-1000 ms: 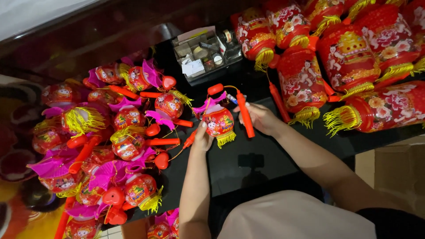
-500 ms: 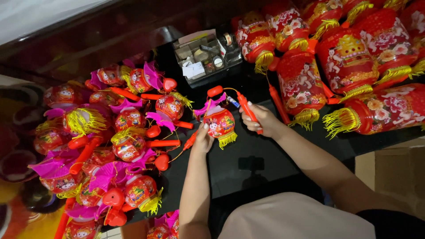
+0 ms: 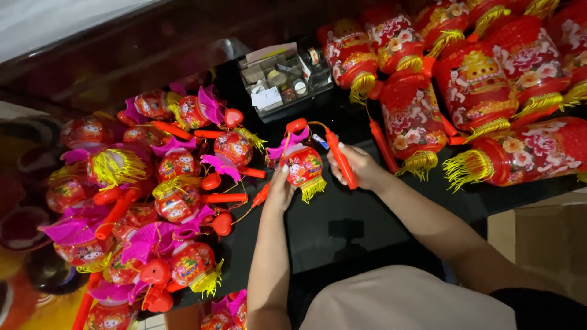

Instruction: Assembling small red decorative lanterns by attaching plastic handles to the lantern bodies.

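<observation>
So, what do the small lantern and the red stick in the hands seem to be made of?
The small lantern looks like glossy printed plastic, judging by its shine, though coated paper is possible; its yellow fringe seems to be thin foil or thread strands. The red stick, in the right hand, looks like smooth moulded plastic with an even sheen.

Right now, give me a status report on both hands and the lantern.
Left hand steadies small red lantern from below. Right hand grips its orange-red handle stick. Pile of small lanterns close at left.
</observation>
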